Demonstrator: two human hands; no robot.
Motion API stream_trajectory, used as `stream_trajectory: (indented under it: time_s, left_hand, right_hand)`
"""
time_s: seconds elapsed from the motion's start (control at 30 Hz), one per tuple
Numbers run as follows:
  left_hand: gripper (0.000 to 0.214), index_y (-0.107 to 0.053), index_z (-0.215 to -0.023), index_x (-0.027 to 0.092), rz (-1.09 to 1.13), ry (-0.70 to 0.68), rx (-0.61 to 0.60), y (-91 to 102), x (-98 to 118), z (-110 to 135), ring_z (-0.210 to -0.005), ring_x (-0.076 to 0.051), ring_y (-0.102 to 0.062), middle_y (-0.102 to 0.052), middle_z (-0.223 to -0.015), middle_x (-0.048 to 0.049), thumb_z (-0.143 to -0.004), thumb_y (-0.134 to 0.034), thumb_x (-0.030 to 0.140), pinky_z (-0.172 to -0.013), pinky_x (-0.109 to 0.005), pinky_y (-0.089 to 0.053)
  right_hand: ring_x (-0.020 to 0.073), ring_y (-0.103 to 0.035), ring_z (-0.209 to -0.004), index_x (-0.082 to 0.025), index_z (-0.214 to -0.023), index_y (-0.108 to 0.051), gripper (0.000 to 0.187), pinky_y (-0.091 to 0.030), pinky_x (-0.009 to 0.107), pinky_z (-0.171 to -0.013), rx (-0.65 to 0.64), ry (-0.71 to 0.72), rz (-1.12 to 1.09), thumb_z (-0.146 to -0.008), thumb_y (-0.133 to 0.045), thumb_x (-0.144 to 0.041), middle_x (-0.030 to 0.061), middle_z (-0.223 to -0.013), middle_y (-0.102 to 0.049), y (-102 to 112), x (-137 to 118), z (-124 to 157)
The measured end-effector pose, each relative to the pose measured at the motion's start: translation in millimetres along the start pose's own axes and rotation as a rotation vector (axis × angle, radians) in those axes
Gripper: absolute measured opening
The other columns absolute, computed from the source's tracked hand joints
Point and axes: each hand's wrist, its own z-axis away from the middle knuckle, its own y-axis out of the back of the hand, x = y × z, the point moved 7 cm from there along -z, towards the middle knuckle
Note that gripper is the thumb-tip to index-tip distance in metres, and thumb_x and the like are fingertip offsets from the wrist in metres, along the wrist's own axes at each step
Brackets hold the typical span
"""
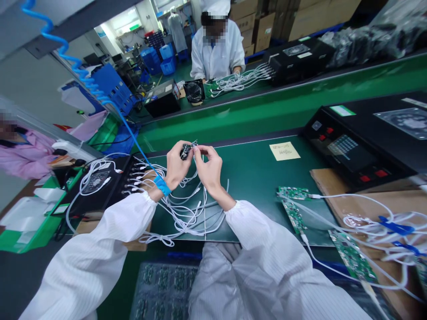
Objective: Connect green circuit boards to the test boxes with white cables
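My left hand is closed around a small dark circuit module, held up above the green mat. A blue wrist strap with a coiled blue cord sits on that wrist. My right hand pinches a thin white cable at the module's right end; the cable hangs down to the mat. Below both hands lies a tangle of white cables that run to a black multi-port box on the left.
Green circuit boards with white leads lie right of the mat, near a black tester and a yellow note. A tray of small boards sits by my lap. Across the green conveyor a person in white works; another person sits far left.
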Motion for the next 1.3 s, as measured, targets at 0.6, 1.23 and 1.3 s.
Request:
stream_trajectory:
  time_s: [0.6, 1.23, 1.3]
  left_hand:
    - [0.006, -0.064, -0.099, 0.021, -0.106, -0.135, -0.005, -6.5, 7, 3, -0.088, -0.019, -0.067, -0.071, -0.096, -0.0047, -0.093, -0.062, 0.021, -0.081, -0.031, -0.052]
    - [0.035, -0.066, -0.112, 0.017, 0.078, 0.345, -0.309, 18.0, -49, 3, -0.052, -0.013, -0.06, -0.069, -0.075, -0.0017, -0.085, -0.073, 0.039, -0.053, -0.024, -0.047]
    - [0.034, -0.067, -0.109, 0.018, 0.003, 0.31, -0.427, 20.4, -42, 7, -0.053, -0.014, -0.061, -0.067, -0.07, -0.0004, -0.086, -0.072, 0.042, -0.055, -0.025, -0.047]
  right_hand:
    - [0.0182, -0.068, -0.091, -0.019, -0.093, -0.07, 0.019, -0.058, 0.033, -0.089, -0.024, -0.067, -0.122, -0.095, -0.063, -0.036, 0.0071, -0.098, -0.07, 1, 5, -4]
    - [0.0164, -0.074, -0.083, -0.015, -0.1, -0.067, 0.015, -0.058, 0.032, -0.086, -0.371, -0.37, 0.001, -0.098, -0.062, -0.028, 0.0073, -0.094, -0.074, -48, 63, -49]
    - [0.0186, -0.074, -0.091, -0.012, -0.103, -0.068, 0.02, -0.057, 0.034, -0.091, -0.391, -0.44, 0.059, -0.099, -0.061, -0.031, 0.0102, -0.1, -0.075, -56, 80, -55]
